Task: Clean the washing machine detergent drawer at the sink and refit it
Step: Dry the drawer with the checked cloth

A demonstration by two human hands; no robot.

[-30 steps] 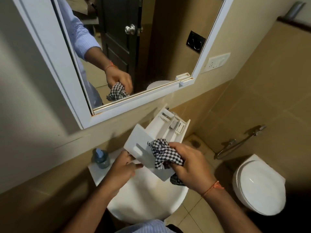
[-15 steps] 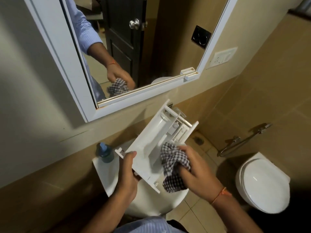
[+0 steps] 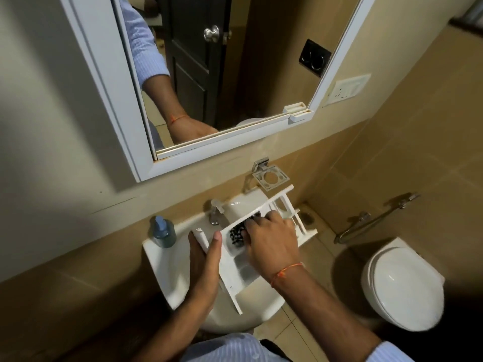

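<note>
I hold the detergent drawer (image 3: 236, 267) above the sink (image 3: 167, 267), open side up: my left hand (image 3: 206, 254) has its grip clamped on the front panel end, thumb over the top edge, while my right hand (image 3: 271, 239) has its grip closed on the checked cloth (image 3: 238, 233), pressed down into a compartment. I judge the drawer light, rigid moulded plastic, probably slick if wet, with thin rear ribs that could snap, so the solid front panel and long side walls are the sound places to hold. No brand, label or legible writing is visible in this view.
</note>
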